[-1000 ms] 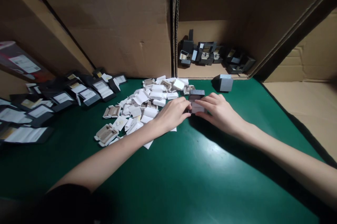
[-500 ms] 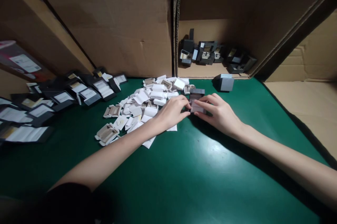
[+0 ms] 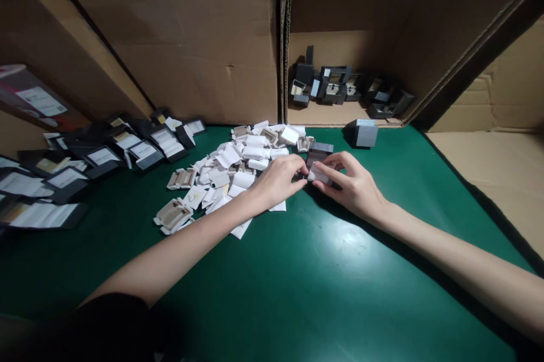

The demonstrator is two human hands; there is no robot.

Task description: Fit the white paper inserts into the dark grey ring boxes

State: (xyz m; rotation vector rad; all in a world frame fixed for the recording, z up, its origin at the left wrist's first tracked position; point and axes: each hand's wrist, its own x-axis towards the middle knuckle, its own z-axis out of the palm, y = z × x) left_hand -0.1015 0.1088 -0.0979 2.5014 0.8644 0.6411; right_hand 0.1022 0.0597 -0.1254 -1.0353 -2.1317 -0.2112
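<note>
Two-handed grip mid-frame: left hand [image 3: 278, 181] and right hand [image 3: 355, 187] closed on the small box [image 3: 318, 154], on the table [image 3: 297, 271] beside the paper pile [image 3: 238, 169]. Likely light, thin-walled, crushable; best pinched at side edges.

I can read no words or numbers anywhere. The white labels on the flat dark cases [image 3: 102, 157] along the tabletop's [image 3: 323, 271] left edge carry print, but too small and blurred for me. The label on the box [image 3: 38, 102] past the far left corner is equally illegible; the small dark box [image 3: 318, 157] between my left hand [image 3: 278, 181] and right hand [image 3: 355, 187] shows nothing readable.
</note>
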